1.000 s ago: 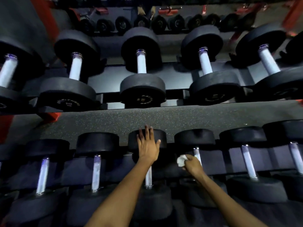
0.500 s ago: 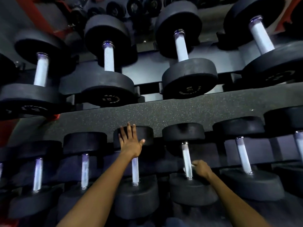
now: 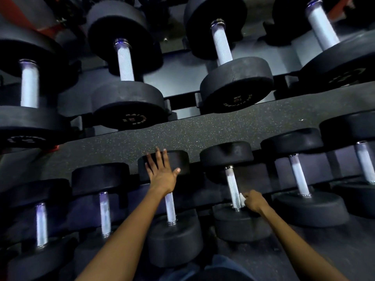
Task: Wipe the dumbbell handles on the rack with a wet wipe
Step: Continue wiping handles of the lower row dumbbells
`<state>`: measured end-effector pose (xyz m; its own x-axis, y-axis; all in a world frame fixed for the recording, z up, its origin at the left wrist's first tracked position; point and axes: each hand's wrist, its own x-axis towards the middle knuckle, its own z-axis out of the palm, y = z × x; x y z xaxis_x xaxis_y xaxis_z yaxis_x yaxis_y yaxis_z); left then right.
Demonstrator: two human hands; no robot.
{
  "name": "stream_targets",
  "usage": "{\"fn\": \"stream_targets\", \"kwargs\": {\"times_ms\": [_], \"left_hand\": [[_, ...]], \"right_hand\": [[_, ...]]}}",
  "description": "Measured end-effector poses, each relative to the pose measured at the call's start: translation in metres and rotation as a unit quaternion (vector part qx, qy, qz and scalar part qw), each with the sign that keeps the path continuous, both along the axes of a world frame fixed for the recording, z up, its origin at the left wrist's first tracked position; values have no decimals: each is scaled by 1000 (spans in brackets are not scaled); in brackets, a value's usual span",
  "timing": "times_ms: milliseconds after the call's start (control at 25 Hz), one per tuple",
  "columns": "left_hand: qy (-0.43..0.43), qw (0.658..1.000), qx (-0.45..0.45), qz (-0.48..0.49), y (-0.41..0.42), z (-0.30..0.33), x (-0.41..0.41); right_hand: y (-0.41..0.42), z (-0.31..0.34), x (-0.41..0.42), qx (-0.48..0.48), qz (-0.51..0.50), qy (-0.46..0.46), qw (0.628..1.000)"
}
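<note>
bracing with flat, spread left hand [image 3: 162, 175] on a dumbbell head, right hand [image 3: 253, 201] pinches the wet wipe [image 3: 241, 198] against the neighbouring handle [image 3: 232, 187], low down, to scrub.

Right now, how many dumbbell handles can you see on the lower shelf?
6. From left: handle one, handle two, handle three below the left hand, handle four beside the right hand, handle five, handle six. More may lie beyond the frame.

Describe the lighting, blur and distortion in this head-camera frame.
Head view: dim light, dumbbell heads nearly black, the steel handles glaring pale blue; the left-edge upper handle smears with motion blur; wide-angle bending curves the rack rows; the wet wipe in the right hand shows small but bright.
</note>
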<state>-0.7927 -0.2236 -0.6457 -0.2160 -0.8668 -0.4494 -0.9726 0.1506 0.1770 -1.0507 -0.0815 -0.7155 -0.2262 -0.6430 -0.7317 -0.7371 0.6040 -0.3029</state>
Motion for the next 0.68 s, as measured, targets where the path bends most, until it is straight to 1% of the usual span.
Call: {"fn": "stream_targets", "kwargs": {"times_ms": [40, 80, 120, 200, 280, 360, 440, 560, 640, 680], "left_hand": [[5, 1000, -1, 1, 0, 0, 0], [8, 1000, -5, 0, 1, 0, 1], [11, 1000, -9, -2, 1, 0, 1], [18, 1000, -8, -1, 2, 0, 1], [15, 1000, -14, -2, 3, -1, 1], [14, 1000, -23, -3, 3, -2, 0], [14, 1000, -28, -2, 2, -3, 0], [18, 1000, -22, 3, 3, -2, 1], [14, 1000, -23, 0, 3, -2, 2], [14, 1000, -21, 1, 3, -2, 2]], "right_hand": [[1, 1, -1, 5, -8, -2, 1000], [1, 1, -3, 12, -30, -42, 999], [0, -1, -7, 6, -47, -76, 996], [3, 0, -12, -18, -56, -99, 993], [7, -2, -15, -33, -80, -70, 994], [10, -3, -17, -62, -46, -9, 997], [5, -5, -15, -53, -28, 7, 998], [2, -8, -7, -38, 20, -10, 999], [11, -8, -7, -40, 34, 19, 998], [14, -6, -6, -45, 58, 52, 996]]}}
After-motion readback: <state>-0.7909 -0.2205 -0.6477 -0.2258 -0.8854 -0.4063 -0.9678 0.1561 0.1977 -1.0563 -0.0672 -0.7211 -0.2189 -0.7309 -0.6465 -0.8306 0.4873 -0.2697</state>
